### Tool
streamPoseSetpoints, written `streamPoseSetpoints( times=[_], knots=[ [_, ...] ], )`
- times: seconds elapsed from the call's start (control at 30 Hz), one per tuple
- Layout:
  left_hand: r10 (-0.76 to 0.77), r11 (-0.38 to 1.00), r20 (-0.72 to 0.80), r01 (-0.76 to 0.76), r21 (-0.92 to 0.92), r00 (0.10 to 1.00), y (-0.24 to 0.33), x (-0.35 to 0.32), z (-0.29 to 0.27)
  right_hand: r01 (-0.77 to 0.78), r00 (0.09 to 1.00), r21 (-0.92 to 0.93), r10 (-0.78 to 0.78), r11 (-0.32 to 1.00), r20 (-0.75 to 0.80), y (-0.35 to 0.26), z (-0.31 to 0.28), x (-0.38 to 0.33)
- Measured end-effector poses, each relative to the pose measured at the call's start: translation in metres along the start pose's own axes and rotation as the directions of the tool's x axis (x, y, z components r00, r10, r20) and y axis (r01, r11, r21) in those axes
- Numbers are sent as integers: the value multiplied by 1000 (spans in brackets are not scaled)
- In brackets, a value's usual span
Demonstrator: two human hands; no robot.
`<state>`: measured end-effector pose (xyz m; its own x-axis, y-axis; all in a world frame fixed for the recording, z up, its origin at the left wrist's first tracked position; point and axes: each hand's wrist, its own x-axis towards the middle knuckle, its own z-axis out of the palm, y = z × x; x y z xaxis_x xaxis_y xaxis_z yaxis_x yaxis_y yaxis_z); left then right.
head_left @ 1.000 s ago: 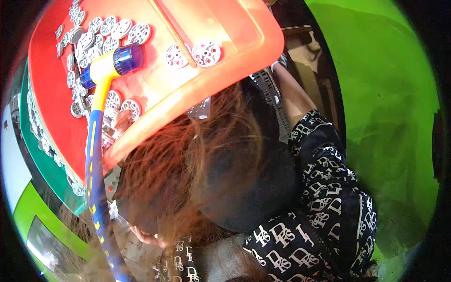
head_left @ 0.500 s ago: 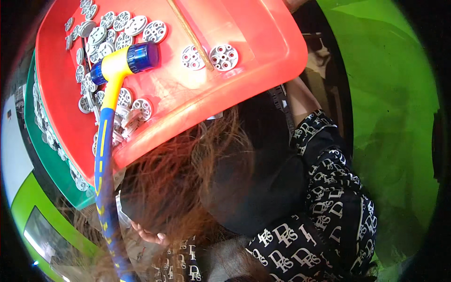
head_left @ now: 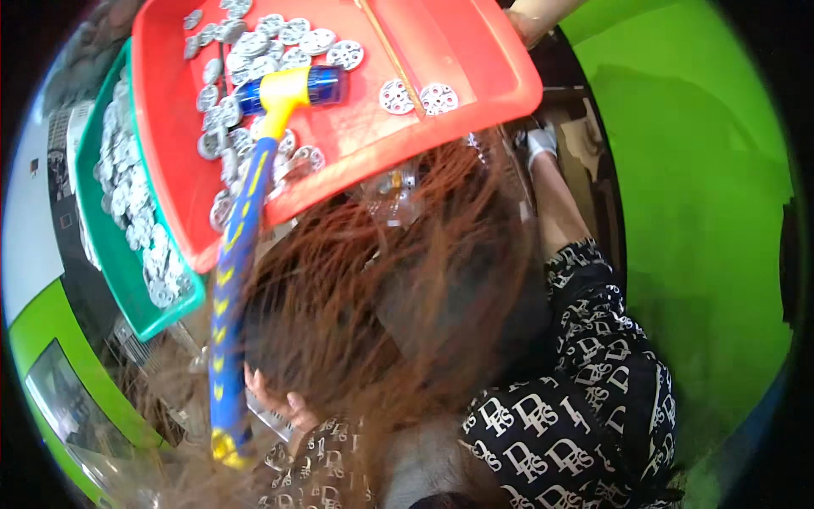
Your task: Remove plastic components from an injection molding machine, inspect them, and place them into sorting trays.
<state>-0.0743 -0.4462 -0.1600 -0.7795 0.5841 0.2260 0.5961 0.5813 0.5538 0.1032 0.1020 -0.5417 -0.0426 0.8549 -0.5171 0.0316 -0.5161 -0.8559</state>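
My left hand (head_left: 288, 409) is low at the left, partly behind loose brown hair, its visible fingers apart beside a pale-edged thing. My right forearm reaches up at the right. My right hand (head_left: 540, 140), with white covering on it, is just below the red tray's right corner; blur and small size hide its fingers. Above both hands is the red tray (head_left: 339, 182), with many grey round plastic discs (head_left: 345, 55). Across the tray lies a mallet (head_left: 284, 89) with blue heads and a yellow neck; its blue and yellow handle overhangs the near rim.
A green tray (head_left: 174, 318) full of similar grey parts stands left of the red one. A thin wooden stick (head_left: 392, 51) lies by two discs. Another person's hand (head_left: 527, 27) is at the red tray's right edge. Hair hides much of the middle. Green floor (head_left: 695, 187) spreads at the right.
The trays and mallet sit further up and right in view, and more of the green tray shows. My right hand and the other person's hand have come into view.
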Motion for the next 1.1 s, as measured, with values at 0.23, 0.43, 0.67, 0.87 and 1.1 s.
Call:
streamPoseSetpoints(
  times=[0.23,0.43,0.67,0.87,1.1],
  knots=[
    [-59,981,-29,52,-186,998,25,49,61,-115,934,432,-51,895,353,-91,83,-147],
    [16,920,-133,-66,-385,991,27,86,99,108,754,395,-334,912,565,-221,149,-260],
    [100,-621,499,445,-645,861,59,147,166,899,-428,427,-385,-93,817,-232,180,-364],
    [56,-913,533,260,-315,844,23,169,242,908,-415,406,-85,-106,906,-178,230,-314],
    [-194,-916,387,-25,-400,901,-23,136,242,900,-436,430,-149,-72,887,-191,227,-297]
  ],
)
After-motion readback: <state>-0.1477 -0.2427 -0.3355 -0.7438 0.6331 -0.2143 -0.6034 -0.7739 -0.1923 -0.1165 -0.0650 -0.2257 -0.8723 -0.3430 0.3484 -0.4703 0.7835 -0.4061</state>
